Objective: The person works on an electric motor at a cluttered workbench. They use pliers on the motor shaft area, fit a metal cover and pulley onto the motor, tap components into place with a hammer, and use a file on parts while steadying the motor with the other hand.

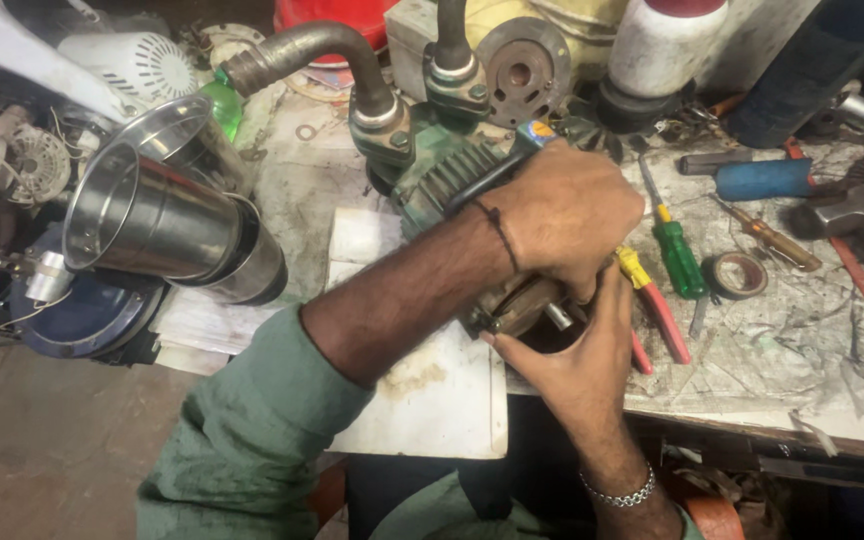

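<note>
Two hands are working on one green pump (pixel 442 180) that is lying on its side near the front edge of the tabletop (pixel 752 350). The left hand (pixel 562 215) is lying over the top of the pump, its fingers curling down around the body, so it is probably pressing the heavy casting down to keep it from rolling. The right hand (pixel 577 350) is coming up from below the edge; its fingers are wrapping around the open round end (pixel 527 305), near a short metal shaft (pixel 559 316), as if it is supporting or feeling this part. What exactly the fingertips are pinching, I cannot tell, because the left hand is hiding them. A bent hose (pixel 302 50) is rising from the top fitting of the pump and is pointing to the left, away from the hands. White paper (pixel 432 390) is lying under the pump, maybe for keeping the dirt off. Just to the right, a green screwdriver (pixel 677 255), red pliers (pixel 657 315) and a tape roll (pixel 737 275) are lying within easy reach. On the left, a shiny steel jar (pixel 167 215) is resting tilted on other parts, well apart from the work.
</note>
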Tool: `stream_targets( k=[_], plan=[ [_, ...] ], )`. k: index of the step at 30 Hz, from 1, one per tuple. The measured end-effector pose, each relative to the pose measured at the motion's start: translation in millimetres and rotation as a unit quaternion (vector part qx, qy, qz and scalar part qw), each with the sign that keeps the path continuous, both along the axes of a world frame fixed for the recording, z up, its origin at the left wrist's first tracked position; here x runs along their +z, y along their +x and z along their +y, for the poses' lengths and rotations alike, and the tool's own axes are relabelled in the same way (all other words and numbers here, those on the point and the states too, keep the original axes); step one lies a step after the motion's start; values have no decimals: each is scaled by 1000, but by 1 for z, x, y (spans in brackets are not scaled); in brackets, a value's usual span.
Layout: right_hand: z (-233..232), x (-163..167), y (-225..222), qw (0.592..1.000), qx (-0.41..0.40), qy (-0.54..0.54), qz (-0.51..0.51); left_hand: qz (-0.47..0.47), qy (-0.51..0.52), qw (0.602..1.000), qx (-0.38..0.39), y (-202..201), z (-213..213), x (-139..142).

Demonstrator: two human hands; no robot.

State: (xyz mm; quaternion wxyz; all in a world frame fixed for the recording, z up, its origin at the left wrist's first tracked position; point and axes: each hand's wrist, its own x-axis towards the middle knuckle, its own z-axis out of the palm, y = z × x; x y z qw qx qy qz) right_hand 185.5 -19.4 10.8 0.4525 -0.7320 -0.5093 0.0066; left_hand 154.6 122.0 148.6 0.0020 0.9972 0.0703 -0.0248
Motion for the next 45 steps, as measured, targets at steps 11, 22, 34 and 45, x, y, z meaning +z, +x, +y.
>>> stream_targets(
  k=[11,22,34,45],
  plan=[
    [0,4,0,999,-11,-49,3,22,-37,999,-11,7,6,-2],
    [0,2,-4,999,13,14,36,45,-161,986,-29,10,30,-12],
    [0,-3,-2,999,17,28,23,-6,-162,986,-29,14,28,-16],
    [1,-5,-2,999,17,21,32,33,-139,989,-24,20,29,-18]
  ],
)
